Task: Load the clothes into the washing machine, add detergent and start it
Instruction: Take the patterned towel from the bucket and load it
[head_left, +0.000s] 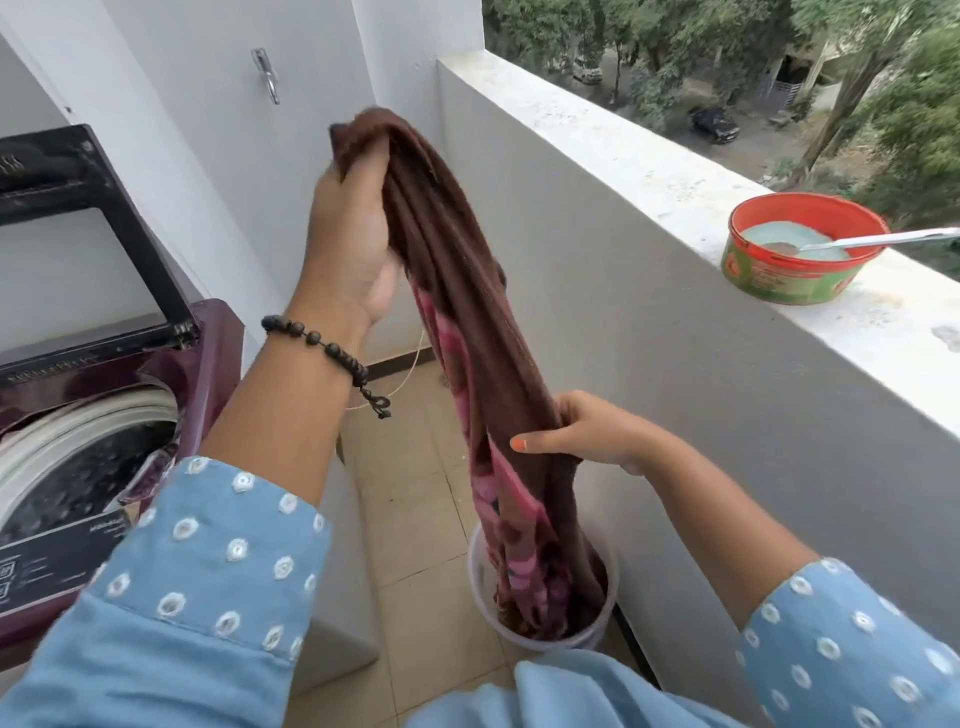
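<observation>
A long brown cloth with a pink flower print (457, 291) hangs stretched between my hands. My left hand (348, 244) grips its top end, raised high. My right hand (587, 431) holds the cloth lower down, fingers curled round it. The cloth's bottom end still lies in a white bucket (480, 587) on the floor. At the left stands the maroon top-load washing machine (218, 353) with its dark lid (78, 228) raised and the drum (78, 467) open. A red-rimmed green tub of pale detergent powder (800, 249) with a metal spoon (883, 238) in it sits on the ledge.
A white balcony wall with a flat ledge (649, 171) runs along the right. Beige floor tiles (415, 499) lie between the machine and the wall. A metal hook (267, 73) is on the back wall. Trees and a parked car lie far below.
</observation>
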